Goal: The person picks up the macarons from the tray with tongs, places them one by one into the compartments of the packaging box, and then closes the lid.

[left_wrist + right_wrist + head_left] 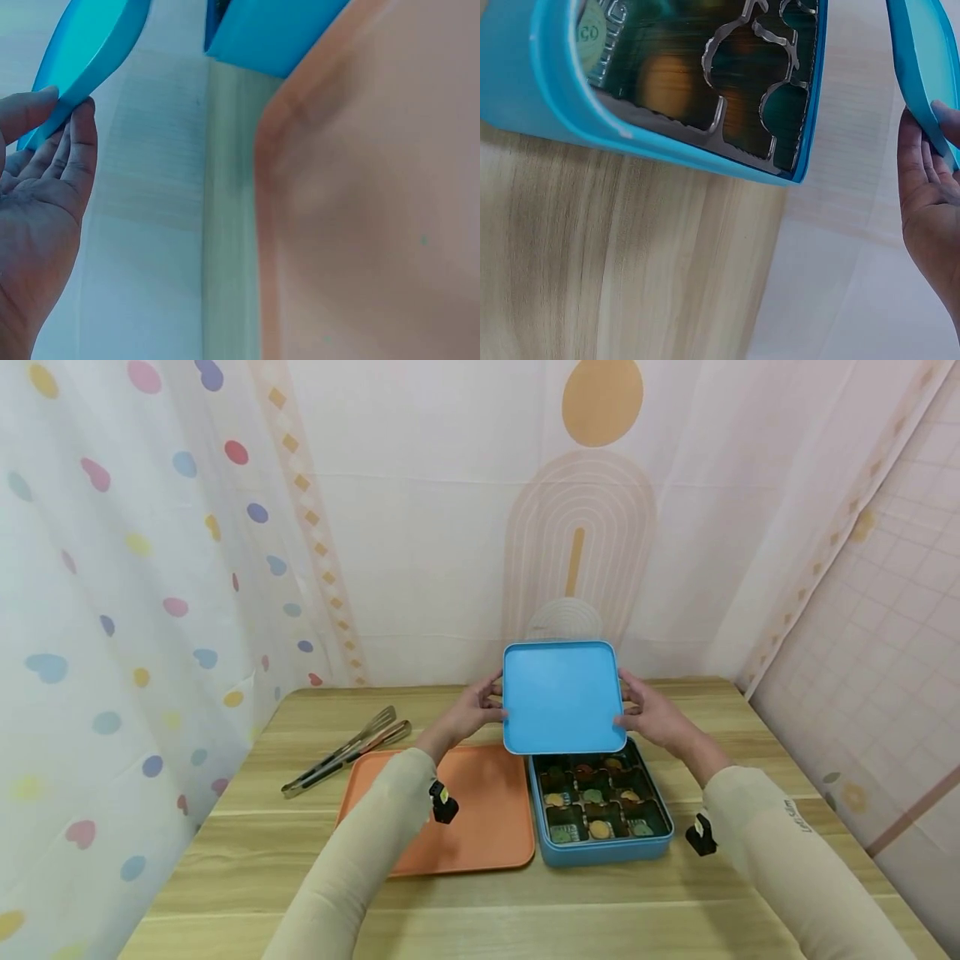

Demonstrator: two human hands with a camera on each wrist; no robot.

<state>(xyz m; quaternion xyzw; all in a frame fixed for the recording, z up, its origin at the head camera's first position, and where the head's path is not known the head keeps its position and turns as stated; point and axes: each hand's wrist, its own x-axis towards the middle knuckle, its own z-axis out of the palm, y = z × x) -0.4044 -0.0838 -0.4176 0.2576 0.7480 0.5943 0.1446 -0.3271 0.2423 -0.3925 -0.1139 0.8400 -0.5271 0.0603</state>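
Observation:
A blue square lid (564,697) is held up, tilted, above the back edge of a blue box (606,853). My left hand (472,710) pinches the lid's left edge; in the left wrist view its thumb lies on one face and the fingers (81,146) behind the rim. On the opposite edge my right hand (651,714) pinches the lid the same way, also visible in the right wrist view (934,195). Inside the open box, a dark divided insert (577,817) holds several small round pieces, green, yellow and reddish; one green piece (592,34) has an embossed mark.
Left of the box lies an orange tray (480,810), its corner close to the box. Metal tongs (348,753) with dark handles rest on the wooden table (450,922), behind and left of the tray. A patterned curtain (420,527) hangs behind the table.

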